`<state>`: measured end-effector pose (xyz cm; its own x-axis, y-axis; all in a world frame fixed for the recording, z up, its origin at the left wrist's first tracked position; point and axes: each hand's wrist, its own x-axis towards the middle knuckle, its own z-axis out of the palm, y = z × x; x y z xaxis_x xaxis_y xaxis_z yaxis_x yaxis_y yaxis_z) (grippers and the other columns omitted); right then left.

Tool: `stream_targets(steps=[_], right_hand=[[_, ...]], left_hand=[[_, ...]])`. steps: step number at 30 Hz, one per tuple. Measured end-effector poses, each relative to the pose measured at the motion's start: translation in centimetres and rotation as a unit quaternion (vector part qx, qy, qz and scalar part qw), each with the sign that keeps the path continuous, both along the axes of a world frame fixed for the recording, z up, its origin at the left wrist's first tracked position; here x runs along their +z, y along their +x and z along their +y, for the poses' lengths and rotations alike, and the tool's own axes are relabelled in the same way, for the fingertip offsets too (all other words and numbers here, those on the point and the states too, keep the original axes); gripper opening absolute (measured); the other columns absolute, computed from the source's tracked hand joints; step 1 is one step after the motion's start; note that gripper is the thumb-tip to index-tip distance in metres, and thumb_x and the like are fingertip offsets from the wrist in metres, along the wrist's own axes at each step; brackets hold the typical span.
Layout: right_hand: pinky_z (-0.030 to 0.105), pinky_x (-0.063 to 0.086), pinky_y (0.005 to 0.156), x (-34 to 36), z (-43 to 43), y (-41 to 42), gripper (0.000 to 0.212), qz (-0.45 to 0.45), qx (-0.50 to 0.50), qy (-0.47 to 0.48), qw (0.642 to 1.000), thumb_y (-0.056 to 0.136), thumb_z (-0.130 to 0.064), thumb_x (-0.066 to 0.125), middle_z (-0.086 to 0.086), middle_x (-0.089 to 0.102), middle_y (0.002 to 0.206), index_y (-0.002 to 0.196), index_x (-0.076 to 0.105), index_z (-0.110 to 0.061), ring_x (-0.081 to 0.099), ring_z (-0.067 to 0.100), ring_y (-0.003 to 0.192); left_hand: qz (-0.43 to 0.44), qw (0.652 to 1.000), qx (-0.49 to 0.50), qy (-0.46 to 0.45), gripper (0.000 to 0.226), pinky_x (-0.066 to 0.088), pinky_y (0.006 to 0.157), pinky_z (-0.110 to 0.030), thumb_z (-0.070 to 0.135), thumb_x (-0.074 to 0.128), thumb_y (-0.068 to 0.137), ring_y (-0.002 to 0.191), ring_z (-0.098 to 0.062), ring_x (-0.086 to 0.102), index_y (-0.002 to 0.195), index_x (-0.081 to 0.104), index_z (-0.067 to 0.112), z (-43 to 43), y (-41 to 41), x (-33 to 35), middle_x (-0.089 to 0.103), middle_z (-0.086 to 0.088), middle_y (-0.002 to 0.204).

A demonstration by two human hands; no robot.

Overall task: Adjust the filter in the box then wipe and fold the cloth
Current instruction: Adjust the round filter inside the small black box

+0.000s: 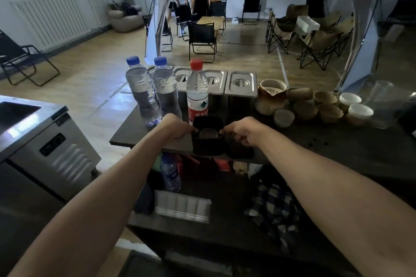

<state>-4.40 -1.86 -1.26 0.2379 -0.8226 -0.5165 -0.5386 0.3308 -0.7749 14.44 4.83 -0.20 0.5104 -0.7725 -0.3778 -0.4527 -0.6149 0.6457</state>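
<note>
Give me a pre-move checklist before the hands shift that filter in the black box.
1. Left hand on the black box: ok, at its left rim.
2. Right hand on the box: ok, at its right rim.
3. Filter visible inside: ok, metal mesh near the top.
4. Filter seated level: cannot tell.
5. Red-capped bottle clearance: not ok, directly behind the box.
6. Checked cloth reachable: ok, on the lower shelf.

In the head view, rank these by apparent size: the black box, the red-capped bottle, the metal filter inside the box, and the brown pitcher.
Largest to smallest as they appear:
1. red-capped bottle
2. black box and brown pitcher: look alike in size, and the box sits nearer the camera, so no ranking between them
3. metal filter
</note>
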Motion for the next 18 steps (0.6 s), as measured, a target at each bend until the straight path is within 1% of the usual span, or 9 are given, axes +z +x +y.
stream_targets(steps=[2, 5, 8, 10, 11, 12, 14, 16, 18], right_hand=[[0.019, 0.026, 0.04, 0.0, 0.2, -0.1, 0.007, 0.007, -0.005, -0.014, 1.0, 0.081, -0.014, 0.075, -0.001, 0.047, 0.056, 0.086, 0.071, -0.011, 0.035, 0.008, 0.047], [0.017, 0.026, 0.03, 0.3, 0.1, -0.8, 0.016, 0.016, -0.003, -0.023, 1.0, 0.078, -0.014, 0.079, -0.001, 0.048, 0.055, 0.07, 0.066, -0.012, 0.036, 0.009, 0.047], [0.013, 0.021, 0.025, 1.2, -0.5, -2.4, 0.021, 0.027, -0.005, -0.037, 0.999, 0.079, -0.014, 0.078, -0.001, 0.047, 0.051, 0.065, 0.063, -0.012, 0.034, 0.01, 0.046], [0.014, 0.021, 0.026, 1.9, -0.9, -3.8, 0.02, 0.039, -0.001, -0.029, 0.999, 0.082, -0.017, 0.075, -0.003, 0.049, 0.047, 0.066, 0.064, -0.013, 0.033, 0.009, 0.045], [0.014, 0.021, 0.028, 2.0, -1.1, -4.5, 0.019, 0.054, -0.005, -0.029, 0.998, 0.082, -0.02, 0.075, -0.003, 0.049, 0.048, 0.067, 0.066, -0.013, 0.033, 0.009, 0.044], [0.014, 0.023, 0.03, 1.8, -1.5, -5.2, 0.017, 0.071, -0.008, -0.032, 0.997, 0.082, -0.022, 0.076, -0.003, 0.05, 0.052, 0.069, 0.067, -0.014, 0.034, 0.008, 0.043], [0.017, 0.03, 0.038, 1.3, -1.6, -6.4, 0.017, 0.101, -0.006, -0.041, 0.994, 0.077, -0.028, 0.079, 0.0, 0.057, 0.061, 0.072, 0.068, -0.016, 0.039, 0.01, 0.044], [0.02, 0.033, 0.046, 0.6, -1.5, -7.3, 0.024, 0.123, 0.002, -0.052, 0.991, 0.071, -0.035, 0.083, 0.001, 0.061, 0.066, 0.07, 0.067, -0.017, 0.043, 0.011, 0.045], [0.02, 0.035, 0.047, -0.1, -1.2, -7.7, 0.03, 0.124, 0.0, -0.049, 0.991, 0.067, -0.039, 0.086, 0.0, 0.061, 0.064, 0.071, 0.065, -0.018, 0.045, 0.01, 0.043]], left_hand=[[-0.011, 1.0, -0.004, 0.01, 0.039, 0.032, 0.037, -0.02, 0.032, 0.085, 0.073, 0.041, -0.014, 0.041, 0.065, 0.052, 0.012, 0.1, -0.1, 0.2, 0.05, -0.002, 0.056], [-0.013, 1.0, -0.008, 0.004, 0.036, 0.031, 0.038, -0.02, 0.032, 0.084, 0.073, 0.041, -0.015, 0.041, 0.071, 0.055, 0.01, 0.2, 0.0, 0.7, 0.051, -0.003, 0.057], [-0.012, 0.998, -0.002, -0.067, 0.03, 0.038, 0.045, -0.021, 0.03, 0.083, 0.072, 0.046, -0.015, 0.046, 0.077, 0.063, 0.008, 0.4, -0.2, 2.5, 0.058, -0.006, 0.064], [-0.011, 0.992, -0.034, -0.124, 0.022, 0.043, 0.05, -0.023, 0.029, 0.079, 0.078, 0.052, -0.015, 0.051, 0.078, 0.07, 0.009, 0.6, -1.7, 4.8, 0.063, -0.006, 0.068], [-0.014, 0.989, -0.061, -0.135, 0.023, 0.042, 0.049, -0.022, 0.031, 0.076, 0.08, 0.052, -0.014, 0.051, 0.079, 0.072, 0.009, 0.7, -2.9, 5.9, 0.063, -0.004, 0.067], [-0.021, 0.987, -0.091, -0.128, 0.024, 0.04, 0.047, -0.021, 0.033, 0.074, 0.082, 0.051, -0.013, 0.05, 0.079, 0.073, 0.009, 0.8, -4.3, 6.8, 0.062, -0.001, 0.063], [-0.041, 0.984, -0.167, -0.054, 0.028, 0.038, 0.046, -0.021, 0.034, 0.068, 0.086, 0.052, -0.015, 0.049, 0.08, 0.076, 0.008, 0.8, -7.4, 7.1, 0.064, 0.001, 0.06], [-0.072, 0.967, -0.242, 0.044, 0.03, 0.042, 0.047, -0.022, 0.032, 0.06, 0.09, 0.055, -0.017, 0.054, 0.087, 0.076, 0.007, 0.6, -9.8, 5.7, 0.073, 0.001, 0.068], [-0.143, 0.952, -0.259, 0.083, 0.022, 0.051, 0.057, -0.027, 0.029, 0.06, 0.086, 0.064, -0.02, 0.063, 0.08, 0.07, 0.01, 0.7, -11.2, 3.5, 0.077, -0.003, 0.078]])
